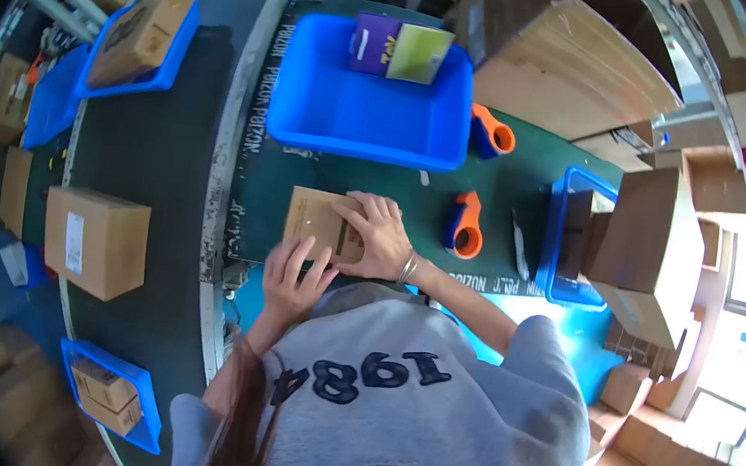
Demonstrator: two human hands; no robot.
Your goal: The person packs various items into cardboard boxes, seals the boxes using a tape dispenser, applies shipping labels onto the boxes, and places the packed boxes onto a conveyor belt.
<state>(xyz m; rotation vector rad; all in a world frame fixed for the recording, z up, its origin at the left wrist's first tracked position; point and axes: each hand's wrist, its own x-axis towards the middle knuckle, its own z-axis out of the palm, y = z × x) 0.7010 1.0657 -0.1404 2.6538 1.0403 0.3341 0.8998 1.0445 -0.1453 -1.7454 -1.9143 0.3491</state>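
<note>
A small brown cardboard box (315, 210) lies on the green work table in front of me. My right hand (379, 237) is closed over its right side, the thumb on top and the fingers over the far right corner. At the near left corner of the box is my left hand (295, 275), its fingers spread and slightly blurred, touching or just over the near edge. Beyond the box stands a blue bin (356, 142) with a purple booklet (374, 45) and a yellow-green booklet (418, 54) at its far side.
Two orange-and-blue tape dispensers, one near (469, 226) and one far (494, 132), sit on the right. A blue basket (561, 292) holding cartons and a large carton (587, 82) stand beyond. On the left, a conveyor (186, 163) carries a carton (97, 241) and blue trays.
</note>
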